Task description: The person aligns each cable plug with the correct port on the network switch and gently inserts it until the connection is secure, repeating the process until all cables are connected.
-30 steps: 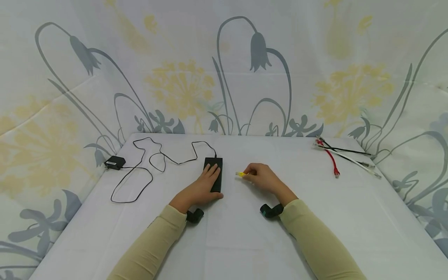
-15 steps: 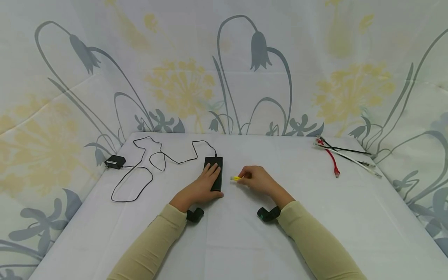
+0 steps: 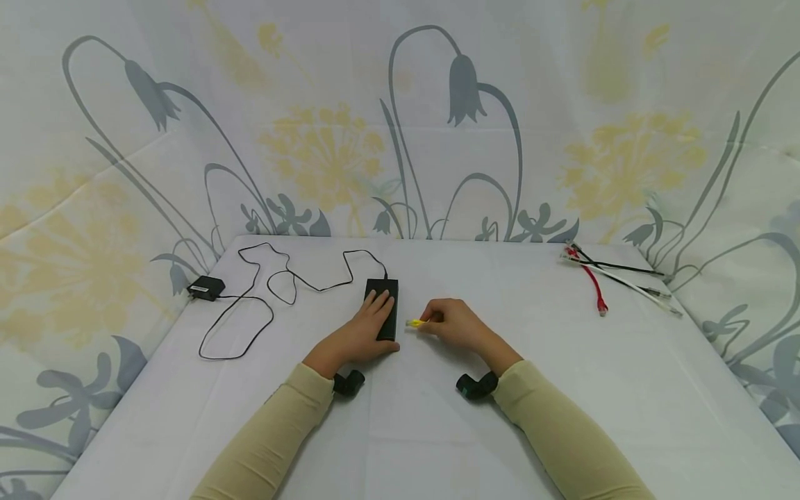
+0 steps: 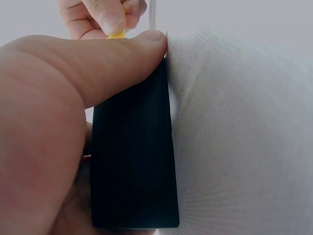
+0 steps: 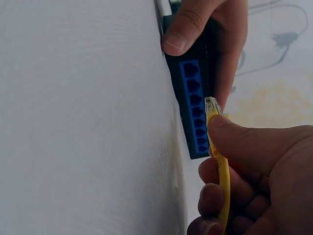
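A black network switch [image 3: 390, 321] lies lengthwise near the table's middle; its row of blue ports [image 5: 194, 100] shows in the right wrist view. My left hand [image 3: 357, 335] rests on it, fingers laid straight across the top. The left thumb [image 4: 117, 61] lies at the switch's near end. Between thumb and fingers, my right hand [image 3: 459, 326] pinches a yellow Ethernet patch cable [image 5: 224, 183] just behind its clear plug [image 5: 211, 105]. The plug is beside the ported side, apart from it in the head view. The cable's far end is hidden.
A thin black cord [image 3: 320, 289] loops from the switch's far end to a power adapter [image 3: 206, 287] at the far left. Red [image 3: 594, 285], white [image 3: 644, 288] and black [image 3: 619, 267] patch cables lie crossed at the far right. Patterned cloth [image 3: 425, 139] hangs behind the table.
My right hand has moved left and slightly nearer to me, bringing the yellow cable's plug closer to the switch. My left hand and the switch have stayed in place.
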`<state>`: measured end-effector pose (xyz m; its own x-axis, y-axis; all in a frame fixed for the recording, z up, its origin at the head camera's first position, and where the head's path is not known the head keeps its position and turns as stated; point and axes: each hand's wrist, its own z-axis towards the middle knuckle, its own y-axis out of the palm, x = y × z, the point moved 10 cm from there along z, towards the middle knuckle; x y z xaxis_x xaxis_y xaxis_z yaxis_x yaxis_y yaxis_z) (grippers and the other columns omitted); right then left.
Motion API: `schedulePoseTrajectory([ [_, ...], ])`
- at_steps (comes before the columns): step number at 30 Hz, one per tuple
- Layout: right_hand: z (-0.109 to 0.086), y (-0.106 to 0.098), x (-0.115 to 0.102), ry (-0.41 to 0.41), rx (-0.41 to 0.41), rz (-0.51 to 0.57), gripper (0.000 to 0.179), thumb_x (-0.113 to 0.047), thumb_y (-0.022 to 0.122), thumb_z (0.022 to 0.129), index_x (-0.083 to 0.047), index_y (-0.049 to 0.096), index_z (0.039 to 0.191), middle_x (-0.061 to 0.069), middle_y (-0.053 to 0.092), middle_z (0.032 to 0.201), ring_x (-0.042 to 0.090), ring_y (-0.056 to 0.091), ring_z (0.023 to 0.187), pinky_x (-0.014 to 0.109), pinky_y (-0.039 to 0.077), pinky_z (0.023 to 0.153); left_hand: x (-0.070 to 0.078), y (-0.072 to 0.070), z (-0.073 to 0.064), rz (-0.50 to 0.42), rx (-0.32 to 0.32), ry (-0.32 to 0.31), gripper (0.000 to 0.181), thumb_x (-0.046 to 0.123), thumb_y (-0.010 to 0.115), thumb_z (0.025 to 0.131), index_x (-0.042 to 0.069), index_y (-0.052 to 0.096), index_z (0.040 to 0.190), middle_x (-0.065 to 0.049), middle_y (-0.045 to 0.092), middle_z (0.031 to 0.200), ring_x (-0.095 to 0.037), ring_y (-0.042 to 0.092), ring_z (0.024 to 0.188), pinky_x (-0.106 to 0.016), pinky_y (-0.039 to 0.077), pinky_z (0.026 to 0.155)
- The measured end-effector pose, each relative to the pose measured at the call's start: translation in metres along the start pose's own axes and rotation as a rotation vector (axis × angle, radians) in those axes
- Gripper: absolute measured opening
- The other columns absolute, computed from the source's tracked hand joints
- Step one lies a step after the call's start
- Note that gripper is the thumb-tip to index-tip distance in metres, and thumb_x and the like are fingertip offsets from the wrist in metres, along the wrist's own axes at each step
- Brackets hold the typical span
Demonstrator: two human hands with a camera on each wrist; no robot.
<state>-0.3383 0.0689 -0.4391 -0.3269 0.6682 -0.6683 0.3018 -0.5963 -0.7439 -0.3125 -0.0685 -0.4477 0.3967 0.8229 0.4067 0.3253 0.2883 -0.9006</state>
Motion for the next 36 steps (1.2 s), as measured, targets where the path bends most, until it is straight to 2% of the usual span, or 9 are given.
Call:
schedulePoseTrajectory([
  [18, -0.001, 0.011, -0.008, -0.009, -0.023, -0.018, 0.007, -0.023, 0.072, 0.087, -0.017, 0.07, 0.089, -0.006, 0.065, 0.078, 0.01, 0.055, 0.069, 0.026, 0.045, 0.064, 0.001, -0.001, 0.001, 0.009, 0.004, 0.024, 0.092, 0.045, 0.064, 0.091, 0.005, 0.013, 0.156, -0.012, 0.003, 0.164, -0.035, -0.006, 0.151, -0.051, 0.016, 0.12],
  [36, -0.002, 0.016, -0.014, -0.016, -0.001, -0.048, 0.006, -0.023, 0.071, 0.088, -0.016, 0.07, 0.088, -0.007, 0.066, 0.078, 0.008, 0.056, 0.069, 0.025, 0.046, 0.065, 0.0, 0.0, 0.002, 0.004, 0.005, 0.015, 0.091, 0.044, 0.065, 0.091, 0.006, 0.014, 0.156, -0.012, 0.003, 0.164, -0.035, -0.006, 0.151, -0.05, 0.017, 0.121],
])
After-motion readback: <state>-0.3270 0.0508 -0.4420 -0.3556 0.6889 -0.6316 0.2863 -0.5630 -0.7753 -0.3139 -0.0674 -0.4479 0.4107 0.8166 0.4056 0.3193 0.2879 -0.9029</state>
